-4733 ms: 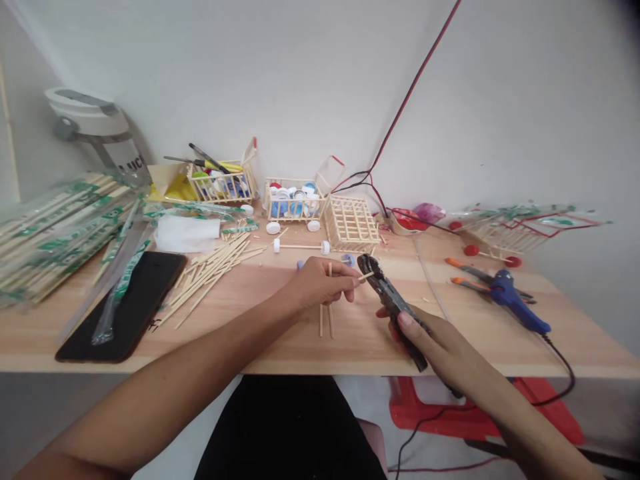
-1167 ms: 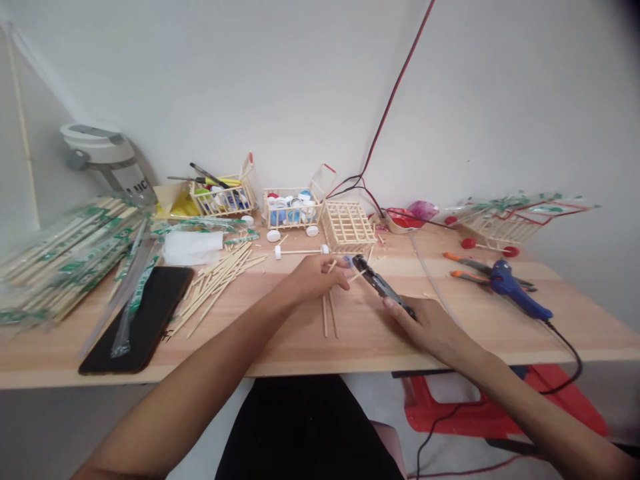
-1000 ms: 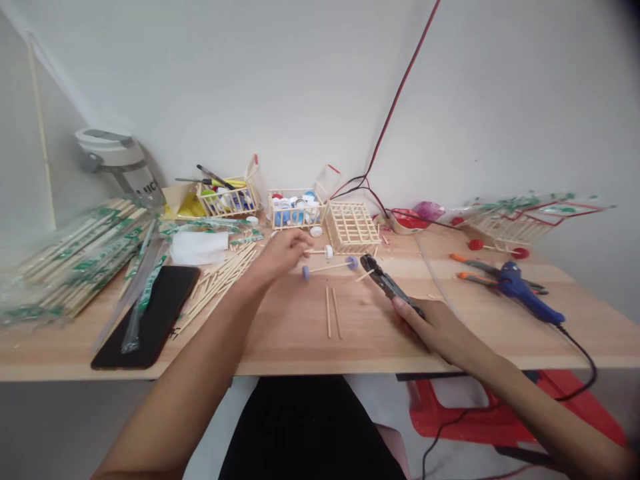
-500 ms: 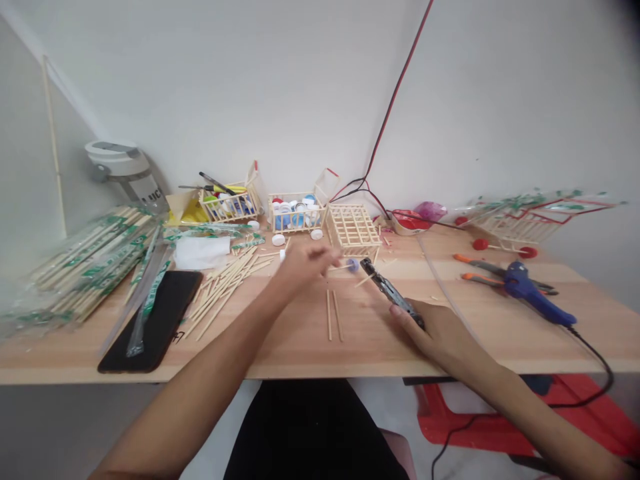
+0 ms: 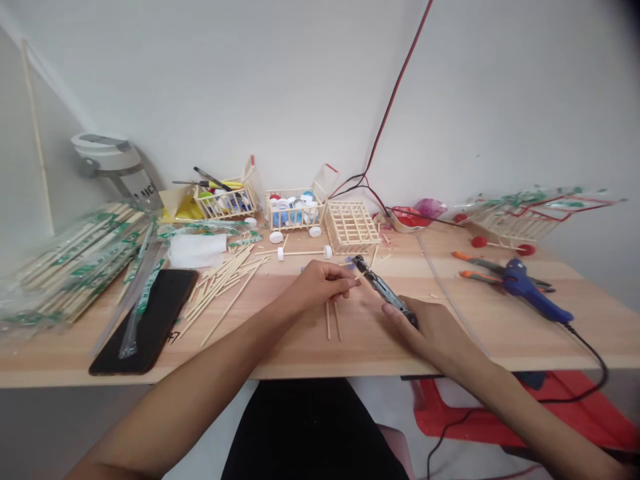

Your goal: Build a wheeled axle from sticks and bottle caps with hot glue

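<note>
My left hand (image 5: 319,285) pinches a thin wooden stick (image 5: 356,278) at the middle of the wooden table (image 5: 310,347). My right hand (image 5: 431,325) is wrapped round the handles of black pliers (image 5: 376,285), whose jaws meet the stick's tip. Two cut sticks (image 5: 333,320) lie side by side just below my left hand. A stick axle with white cap wheels (image 5: 304,253) lies behind it.
A loose pile of sticks (image 5: 220,283), a black phone (image 5: 145,319) and bagged chopsticks (image 5: 70,257) fill the left. Stick baskets (image 5: 350,227) with bottle caps (image 5: 293,207) stand at the back. A blue glue gun (image 5: 530,288) with cable and orange-handled pliers (image 5: 480,270) lie right.
My left hand reached left toward the stick pile, then came back to the pliers' jaws holding a stick. My right hand stayed on the pliers.
</note>
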`<state>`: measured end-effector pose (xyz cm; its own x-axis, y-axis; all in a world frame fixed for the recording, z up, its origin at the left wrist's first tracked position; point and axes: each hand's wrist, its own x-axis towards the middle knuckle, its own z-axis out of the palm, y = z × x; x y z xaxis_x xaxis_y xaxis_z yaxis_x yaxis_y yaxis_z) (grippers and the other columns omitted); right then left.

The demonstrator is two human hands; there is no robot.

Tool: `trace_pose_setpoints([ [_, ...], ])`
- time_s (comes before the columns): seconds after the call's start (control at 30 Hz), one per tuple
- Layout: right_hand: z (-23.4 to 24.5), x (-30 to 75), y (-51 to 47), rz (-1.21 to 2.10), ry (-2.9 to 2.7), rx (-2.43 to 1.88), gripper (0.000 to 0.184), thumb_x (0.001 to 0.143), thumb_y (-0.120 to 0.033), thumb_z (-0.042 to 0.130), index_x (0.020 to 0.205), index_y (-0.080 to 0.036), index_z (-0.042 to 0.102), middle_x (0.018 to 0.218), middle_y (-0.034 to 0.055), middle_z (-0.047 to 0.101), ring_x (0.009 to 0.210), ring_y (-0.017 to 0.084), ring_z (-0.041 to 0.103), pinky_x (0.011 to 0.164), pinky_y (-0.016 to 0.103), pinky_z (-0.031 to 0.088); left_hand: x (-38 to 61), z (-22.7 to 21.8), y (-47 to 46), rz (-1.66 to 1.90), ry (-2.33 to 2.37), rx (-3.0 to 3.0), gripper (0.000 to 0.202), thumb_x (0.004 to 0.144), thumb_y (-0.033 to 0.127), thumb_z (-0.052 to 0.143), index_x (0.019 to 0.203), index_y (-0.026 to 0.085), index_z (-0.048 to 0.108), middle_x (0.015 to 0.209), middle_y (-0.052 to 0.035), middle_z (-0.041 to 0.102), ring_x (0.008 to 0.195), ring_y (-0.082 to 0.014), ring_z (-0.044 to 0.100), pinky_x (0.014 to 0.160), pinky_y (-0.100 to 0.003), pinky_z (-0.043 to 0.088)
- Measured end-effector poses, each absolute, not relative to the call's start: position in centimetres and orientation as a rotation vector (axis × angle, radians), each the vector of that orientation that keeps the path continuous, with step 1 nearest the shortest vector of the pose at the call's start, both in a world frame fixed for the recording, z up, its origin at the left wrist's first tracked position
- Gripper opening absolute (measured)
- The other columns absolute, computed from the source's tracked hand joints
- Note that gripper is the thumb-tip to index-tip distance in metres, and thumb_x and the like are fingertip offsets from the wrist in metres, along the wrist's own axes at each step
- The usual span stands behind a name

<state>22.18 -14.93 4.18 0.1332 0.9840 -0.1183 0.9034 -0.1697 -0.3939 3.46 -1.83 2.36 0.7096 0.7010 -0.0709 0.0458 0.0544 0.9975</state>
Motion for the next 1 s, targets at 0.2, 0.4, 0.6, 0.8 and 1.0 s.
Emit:
trace_pose_setpoints([
  [0.2, 4.9, 22.2, -15.2, 0.654, -1.849, -2.087, 0.057, 0.092, -0.065, 0.031, 0.093, -0.020, 0.066, 0.092, 0.0084, 0.074, 0.085, 0.027, 0.067, 0.072, 0.032, 0.044, 3.3, 3.0, -2.3, 0.585, 0.637, 1.489, 0.024, 0.071, 0.031, 0.071, 0.077, 0.009, 0.074, 0.053, 0.0016, 0.055, 0.048, -0.0048, 0.042, 0.048, -0.018, 0.030],
  [0.4, 5.4, 22.1, -15.5, 0.642, -1.835, -2.069, 0.055, 0.092, -0.063, 0.033, 0.085, -0.019, 0.065, 0.084, 0.0070, 0.074, 0.077, 0.026, 0.066, 0.065, 0.031, 0.044, 3.5, 3.2, -2.5, 0.578, 0.647, 1.448, 0.024, 0.068, 0.031, 0.072, 0.077, 0.009, 0.074, 0.051, 0.0017, 0.055, 0.046, -0.0046, 0.041, 0.047, -0.019, 0.029],
  [0.6, 5.2, 22.3, -15.5, 0.600, -1.858, -2.041, 0.053, 0.093, -0.061, 0.035, 0.082, -0.018, 0.065, 0.079, 0.0066, 0.073, 0.072, 0.025, 0.066, 0.061, 0.030, 0.042, 3.7, 2.8, -2.4, 0.552, 0.652, 1.429, 0.023, 0.069, 0.031, 0.072, 0.076, 0.009, 0.073, 0.053, 0.0011, 0.056, 0.046, -0.0051, 0.043, 0.047, -0.019, 0.032],
  [0.8, 4.3, 22.6, -15.1, 0.541, -1.914, -2.047, 0.055, 0.093, -0.061, 0.034, 0.073, -0.018, 0.063, 0.069, 0.0067, 0.070, 0.063, 0.023, 0.062, 0.057, 0.030, 0.038, 3.9, 2.4, -2.5, 0.485, 0.724, 1.480, 0.015, 0.073, 0.024, 0.067, 0.075, 0.010, 0.071, 0.052, 0.0023, 0.056, 0.044, -0.0053, 0.044, 0.046, -0.019, 0.032],
  [1.0, 3.5, 22.7, -15.0, 0.610, -1.891, -2.093, 0.056, 0.092, -0.062, 0.035, 0.064, -0.019, 0.057, 0.061, 0.0055, 0.067, 0.058, 0.021, 0.060, 0.054, 0.030, 0.036, 3.9, 2.3, -2.6, 0.431, 0.754, 1.617, 0.015, 0.076, 0.024, 0.063, 0.072, 0.010, 0.069, 0.053, 0.0019, 0.057, 0.044, -0.0066, 0.044, 0.046, -0.020, 0.032],
])
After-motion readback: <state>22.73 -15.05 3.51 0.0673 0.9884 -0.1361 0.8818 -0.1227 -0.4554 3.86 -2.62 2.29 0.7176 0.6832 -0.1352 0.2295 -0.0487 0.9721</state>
